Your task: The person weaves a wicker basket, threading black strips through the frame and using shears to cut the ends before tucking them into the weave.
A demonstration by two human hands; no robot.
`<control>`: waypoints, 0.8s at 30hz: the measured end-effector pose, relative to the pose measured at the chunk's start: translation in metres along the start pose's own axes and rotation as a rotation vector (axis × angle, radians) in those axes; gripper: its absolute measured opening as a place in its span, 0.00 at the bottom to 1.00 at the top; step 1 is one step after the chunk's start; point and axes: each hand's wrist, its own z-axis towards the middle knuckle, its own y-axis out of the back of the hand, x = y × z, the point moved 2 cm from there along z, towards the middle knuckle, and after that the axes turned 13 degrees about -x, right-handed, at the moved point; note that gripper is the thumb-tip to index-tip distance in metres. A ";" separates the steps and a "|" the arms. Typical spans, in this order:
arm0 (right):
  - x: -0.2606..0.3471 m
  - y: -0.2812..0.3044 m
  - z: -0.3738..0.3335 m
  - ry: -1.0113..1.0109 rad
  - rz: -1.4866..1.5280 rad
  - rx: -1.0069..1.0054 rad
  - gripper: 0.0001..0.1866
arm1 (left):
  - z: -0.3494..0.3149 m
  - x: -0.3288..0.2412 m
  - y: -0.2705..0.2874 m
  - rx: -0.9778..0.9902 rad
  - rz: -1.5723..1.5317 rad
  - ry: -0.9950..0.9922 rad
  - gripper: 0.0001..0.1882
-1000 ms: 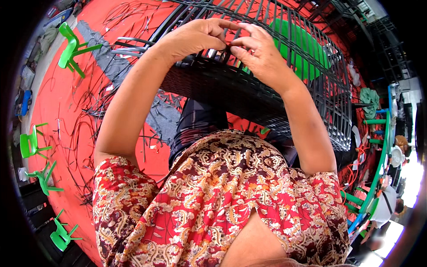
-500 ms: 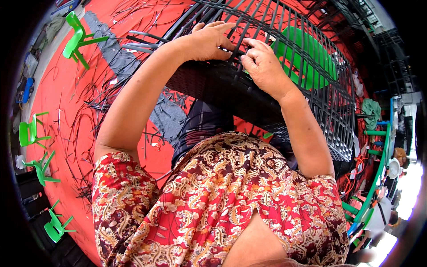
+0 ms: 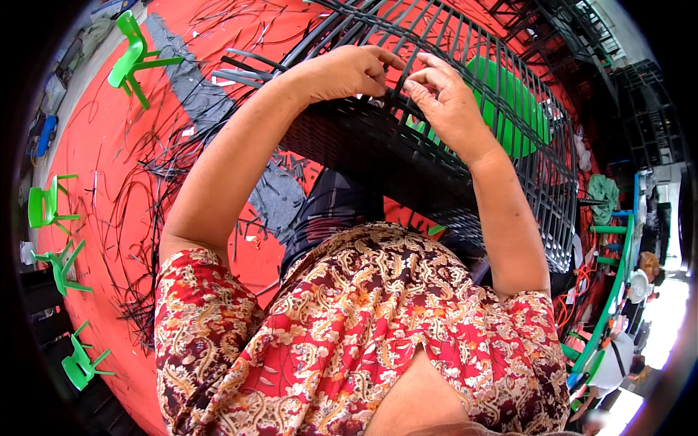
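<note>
A large black woven basket-like frame point(image 3: 342, 131) lies tilted across my lap, its solid woven side toward me and rows of dark rods running beyond it. At the weave's upper edge, my left hand point(image 3: 347, 71) has its fingers bent, with the index reaching right to a black flat strip point(image 3: 402, 81). My right hand point(image 3: 452, 105) faces it from the other side of that strip, thumb and bent fingers closed in around it. The fingertips partly cover the strip, so the exact grip is hard to see. Loose strip ends point(image 3: 243, 69) stick out at the frame's left.
Red floor covering point(image 3: 94, 145) is littered with black strip offcuts point(image 3: 156, 163) and a grey cloth strip point(image 3: 193, 91). Small green chairs point(image 3: 134, 54) stand along the left. A green chair point(image 3: 512, 109) shows through the rods. At right are green tubes point(image 3: 614, 291) and dark frames.
My left hand has drawn in its spread fingers and moved slightly right. My right hand has shifted right and a little down, its fingers less curled. The frame sits slightly lower in view.
</note>
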 end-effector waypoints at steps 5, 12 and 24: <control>0.005 -0.025 0.015 0.154 -0.028 0.157 0.11 | -0.008 0.013 0.028 -0.056 -0.287 0.013 0.06; -0.010 -0.041 0.010 -0.077 0.166 0.161 0.13 | -0.014 0.029 0.041 -0.222 0.414 -0.251 0.08; -0.002 -0.037 0.007 0.016 0.055 0.143 0.13 | -0.021 0.035 0.028 -0.356 0.422 -0.241 0.13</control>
